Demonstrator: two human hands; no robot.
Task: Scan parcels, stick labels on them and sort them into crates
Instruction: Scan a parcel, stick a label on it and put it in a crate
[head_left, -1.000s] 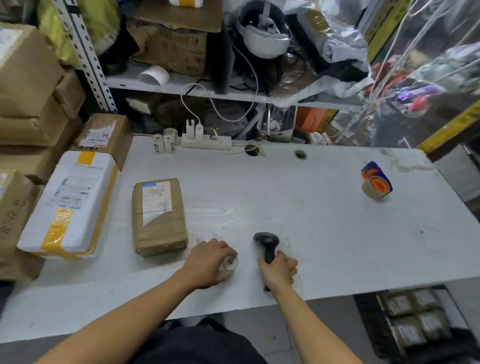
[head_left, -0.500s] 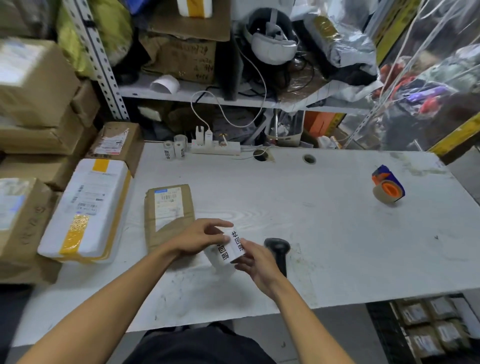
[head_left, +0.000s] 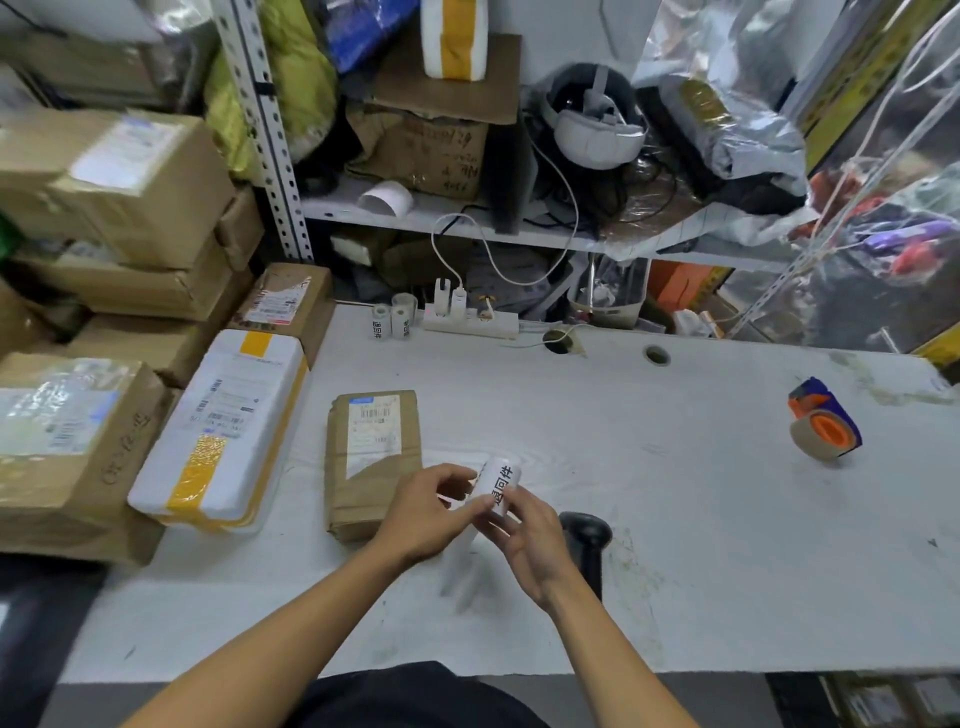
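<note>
At the far left, stacked cardboard boxes (head_left: 119, 182) are seen beside the table (head_left: 675, 545). Next to them, a white parcel with yellow tape (head_left: 223, 431) lies on the left edge of the table, partly leaning on the boxes. Just to its right, a brown paper parcel (head_left: 371, 462) with a white shipping label lies flat on the table. Behind it, at the back edge, two small label rolls (head_left: 392, 322) stand upright near a white power strip (head_left: 470, 319).

In the middle, above the table, a roll of labels (head_left: 498, 480) is held between both hands. It is gripped by the left hand (head_left: 431, 512) from the left side, with the fingers curled round it. The right hand (head_left: 530, 540) pinches it from below and from the right, with the fingertips on the printed strip. The roll is near the right edge of the brown parcel, not touching it.

Just right of the right hand, a black scanner (head_left: 587, 535) rests on the table, partly hidden by the wrist. Far to the right, a tape dispenser (head_left: 823, 421) with orange core lies alone on the table.
</note>
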